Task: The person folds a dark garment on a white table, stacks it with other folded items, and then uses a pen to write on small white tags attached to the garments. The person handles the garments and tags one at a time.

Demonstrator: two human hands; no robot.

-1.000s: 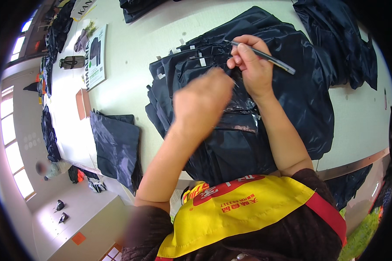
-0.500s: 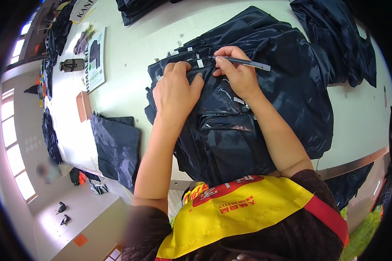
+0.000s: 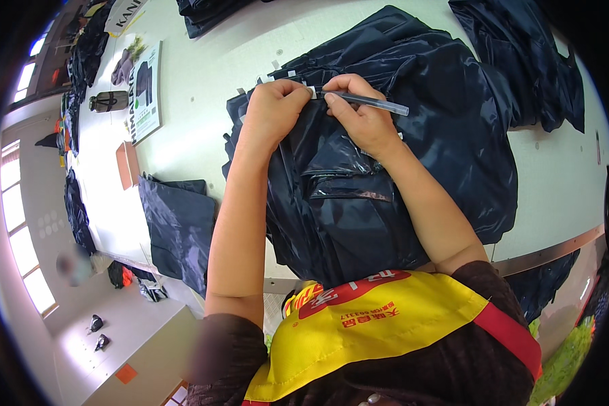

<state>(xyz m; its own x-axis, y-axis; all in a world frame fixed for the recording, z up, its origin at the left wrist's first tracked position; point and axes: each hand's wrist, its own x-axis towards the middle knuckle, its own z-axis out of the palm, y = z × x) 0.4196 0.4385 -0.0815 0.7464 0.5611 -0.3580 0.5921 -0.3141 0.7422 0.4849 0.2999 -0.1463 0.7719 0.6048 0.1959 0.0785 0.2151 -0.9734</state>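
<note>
A spread pile of dark navy garments [image 3: 446,142] with a shiny surface lies in front of me. Small white labels [image 3: 291,74] stick out along its far left edge. My left hand [image 3: 272,111] is closed, thumb and forefinger pinching one white label [image 3: 312,93] at the pile's upper part. In my right hand [image 3: 365,120] is a pen [image 3: 379,103] with a clear barrel, its tip end at that same label and its back end pointing right. Below my hands lie garment pieces in clear plastic [image 3: 350,189].
The pale table [image 3: 203,88] bears a folded dark garment stack [image 3: 176,230] at left and more dark garments [image 3: 521,68] at far right. A picture board [image 3: 146,91], an open cardboard box [image 3: 126,164] and a dark jar [image 3: 108,101] stand along the left side.
My left hand has gone from lying spread on the garments to pinching the label, shifting up and right. The pen in my right hand has moved slightly left, to the label.
</note>
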